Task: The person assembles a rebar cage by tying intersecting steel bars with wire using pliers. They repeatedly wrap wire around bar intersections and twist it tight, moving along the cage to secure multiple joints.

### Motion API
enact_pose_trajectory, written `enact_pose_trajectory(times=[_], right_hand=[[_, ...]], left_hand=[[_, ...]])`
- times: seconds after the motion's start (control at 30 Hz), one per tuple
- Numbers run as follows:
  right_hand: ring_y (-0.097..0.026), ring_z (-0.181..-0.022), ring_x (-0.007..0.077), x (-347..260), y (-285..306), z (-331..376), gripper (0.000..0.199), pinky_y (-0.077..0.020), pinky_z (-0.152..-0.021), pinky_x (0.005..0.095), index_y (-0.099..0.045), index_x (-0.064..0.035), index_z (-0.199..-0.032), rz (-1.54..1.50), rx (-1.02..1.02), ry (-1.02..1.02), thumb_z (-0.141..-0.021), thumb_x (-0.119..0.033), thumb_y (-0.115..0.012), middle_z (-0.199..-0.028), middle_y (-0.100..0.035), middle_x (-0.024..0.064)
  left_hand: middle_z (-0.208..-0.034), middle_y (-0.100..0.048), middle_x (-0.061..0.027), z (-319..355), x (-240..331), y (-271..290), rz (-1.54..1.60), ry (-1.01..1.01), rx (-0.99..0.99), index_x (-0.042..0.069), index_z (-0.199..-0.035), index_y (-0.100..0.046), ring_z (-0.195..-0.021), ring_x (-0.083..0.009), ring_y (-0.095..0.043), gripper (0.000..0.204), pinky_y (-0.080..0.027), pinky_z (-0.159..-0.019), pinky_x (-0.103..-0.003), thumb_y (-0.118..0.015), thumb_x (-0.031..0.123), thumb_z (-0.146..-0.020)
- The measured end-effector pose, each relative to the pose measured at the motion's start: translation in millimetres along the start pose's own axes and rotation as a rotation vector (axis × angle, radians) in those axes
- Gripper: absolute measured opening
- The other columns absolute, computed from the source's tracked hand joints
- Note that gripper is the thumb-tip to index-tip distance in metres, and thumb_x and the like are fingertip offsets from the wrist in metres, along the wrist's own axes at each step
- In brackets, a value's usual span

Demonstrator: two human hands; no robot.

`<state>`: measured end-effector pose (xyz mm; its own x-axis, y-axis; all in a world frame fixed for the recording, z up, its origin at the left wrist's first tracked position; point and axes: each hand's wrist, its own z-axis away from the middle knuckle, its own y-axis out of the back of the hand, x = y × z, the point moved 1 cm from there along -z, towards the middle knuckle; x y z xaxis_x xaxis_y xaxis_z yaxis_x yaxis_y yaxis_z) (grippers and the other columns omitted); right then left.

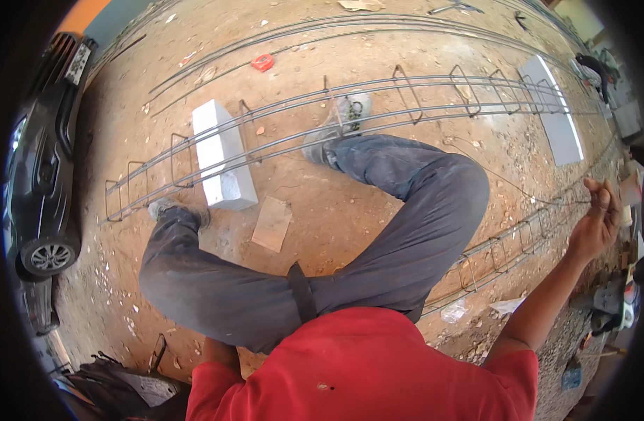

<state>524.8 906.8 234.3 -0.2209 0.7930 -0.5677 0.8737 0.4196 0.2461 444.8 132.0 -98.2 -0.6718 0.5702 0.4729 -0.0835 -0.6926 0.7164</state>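
My right hand (597, 223) is raised out to the right, its fingers closed on the end of a thin wire (522, 189). That wire curves back toward my bent right knee. Only the upper part of my left arm shows beside my hip; the hand is hidden behind my thigh. Ahead of me a long rebar cage (280, 142), with square stirrups along its bars, passes across my feet. It rests on a white block (220, 151) at the left and another white block (554, 112) at the right.
A second rebar cage (500, 256) lies along my right side. Loose long bars (322, 28) stretch across the far ground, near a red tape measure (263, 63). A piece of cardboard (271, 223) lies between my legs. A dark car (45, 168) stands at the left; another person (595, 74) is far right.
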Motion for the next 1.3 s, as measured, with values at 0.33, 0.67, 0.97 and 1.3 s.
enact_pose_trajectory(times=[0.33, 0.67, 0.97, 1.3], right_hand=[[-0.052, -0.071, 0.0119, -131, -193, -79, 0.028, -0.0430, -0.067, 0.0246, -0.068, -0.0041, -0.118, 0.237, -0.896, 0.323, -0.099, -0.020, -0.055, -0.089, -0.066, 0.0079], [-0.063, -0.061, 0.0256, -185, -322, -8, 0.020, -0.0474, -0.059, 0.0358, -0.069, 0.0018, -0.097, 0.000, -1.395, 0.371, -0.079, 0.006, -0.062, -0.070, -0.063, 0.0163], [-0.062, -0.065, 0.0178, -120, -378, 74, 0.015, -0.0488, -0.064, 0.0328, -0.068, 0.0064, -0.094, -0.055, -1.565, 0.015, -0.088, -0.008, -0.065, -0.076, -0.068, 0.0110], [-0.056, -0.062, 0.0130, -103, -375, 74, 0.016, -0.0443, -0.060, 0.0276, -0.071, 0.0056, -0.090, -0.303, -1.733, -0.675, -0.084, -0.009, -0.069, -0.076, -0.067, 0.0068]], left_hand=[[-0.081, -0.063, -0.0066, 10, 18, 76, 0.309, 0.060, 0.348, 0.001, -0.099, -0.063, -0.073, -0.0132, -0.060, 0.029, -0.047, -0.061, -0.028, -0.063, 0.029, -0.091], [-0.092, -0.069, -0.0065, -15, 222, 202, 0.122, -0.542, 0.443, 0.001, -0.106, -0.066, -0.082, -0.0148, -0.064, 0.035, -0.050, -0.073, -0.028, -0.070, 0.030, -0.086], [-0.098, -0.070, -0.0165, -12, 270, 95, -0.726, -0.735, -0.372, 0.007, -0.107, -0.065, -0.094, -0.0348, -0.066, 0.044, -0.051, -0.080, -0.042, -0.072, 0.041, -0.081], [-0.090, -0.070, -0.0179, -24, 270, 83, -0.687, -0.708, -0.292, 0.006, -0.098, -0.068, -0.092, -0.0357, -0.066, 0.036, -0.050, -0.080, -0.043, -0.071, 0.037, -0.080]])
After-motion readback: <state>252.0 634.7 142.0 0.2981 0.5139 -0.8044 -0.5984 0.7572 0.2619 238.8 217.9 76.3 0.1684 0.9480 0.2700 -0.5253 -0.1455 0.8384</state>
